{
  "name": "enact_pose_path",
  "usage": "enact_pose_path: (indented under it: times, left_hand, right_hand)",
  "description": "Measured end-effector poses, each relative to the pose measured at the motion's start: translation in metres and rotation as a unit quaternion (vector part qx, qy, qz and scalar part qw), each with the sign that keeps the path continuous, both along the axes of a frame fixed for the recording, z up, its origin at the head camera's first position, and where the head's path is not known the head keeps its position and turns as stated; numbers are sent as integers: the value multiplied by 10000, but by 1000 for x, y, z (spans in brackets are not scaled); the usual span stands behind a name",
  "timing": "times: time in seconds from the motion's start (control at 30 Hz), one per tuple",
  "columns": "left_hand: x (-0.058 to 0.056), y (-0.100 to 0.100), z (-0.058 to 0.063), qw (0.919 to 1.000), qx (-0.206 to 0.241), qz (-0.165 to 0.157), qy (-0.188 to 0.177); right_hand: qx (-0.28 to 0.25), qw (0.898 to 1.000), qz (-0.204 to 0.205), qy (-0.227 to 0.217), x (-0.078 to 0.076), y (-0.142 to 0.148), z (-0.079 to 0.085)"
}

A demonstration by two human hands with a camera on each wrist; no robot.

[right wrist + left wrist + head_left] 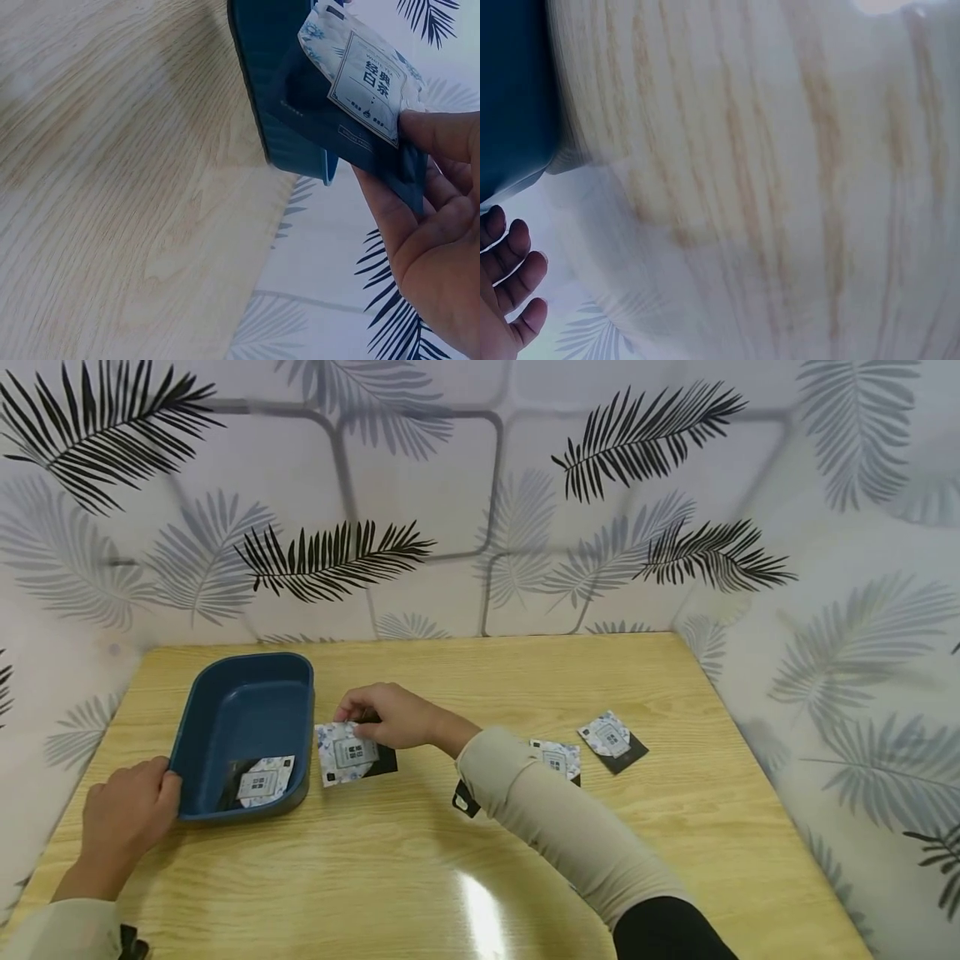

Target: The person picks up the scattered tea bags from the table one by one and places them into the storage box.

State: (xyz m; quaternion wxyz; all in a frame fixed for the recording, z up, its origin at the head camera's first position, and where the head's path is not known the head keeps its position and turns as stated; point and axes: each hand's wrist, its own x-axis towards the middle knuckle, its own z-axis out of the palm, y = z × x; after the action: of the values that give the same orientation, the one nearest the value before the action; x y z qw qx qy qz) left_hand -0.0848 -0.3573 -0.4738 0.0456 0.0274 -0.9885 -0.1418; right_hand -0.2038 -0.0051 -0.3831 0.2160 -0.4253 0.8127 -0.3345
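Observation:
My right hand (390, 716) pinches a white tea packet (347, 756) by one edge, thumb on its printed face. Black with a white floral label, the packet is held just right of the blue plastic bin (251, 727). In the right wrist view, the packet (371, 82) overlaps the bin (292, 142), with the fingers behind it. My left hand (131, 810) grips the bin's near left rim; its fingers (517, 281) show beside the bin in the left wrist view. Inside the bin, toward its near end, lies another tea packet (264, 782).
On the wooden table (360, 877), a tea packet (611, 739) lies at the right. Another packet (555, 758) is partly hidden behind my right sleeve, with a black corner piece (465, 802) showing on the sleeve's other side. A leaf-patterned backdrop (450, 510) rises behind the table.

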Motion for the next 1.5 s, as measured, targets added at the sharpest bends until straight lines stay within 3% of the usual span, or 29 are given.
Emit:
enact_pose_path:
  times: [0.27, 0.5, 0.83, 1.07, 1.5]
  left_hand:
    - [-3, 1, -3, 9995, 114, -2, 281]
    - [2, -3, -7, 9997, 127, -5, 185]
    - [4, 2, -6, 9987, 155, -32, 491]
    - [-2, 1, -8, 9975, 177, -61, 686]
    - [1, -3, -10, 9987, 152, 63, 478]
  right_hand:
    - [-126, 9997, -163, 96, 0, -10, 0]
    - [-300, 9991, -253, 141, 5, -19, -5]
    - [-326, 9980, -376, 380, 2, -30, -9]
    - [-375, 9966, -521, 516, -1, -38, -7]
    - [-445, 9950, -601, 665, 2, -66, -4]
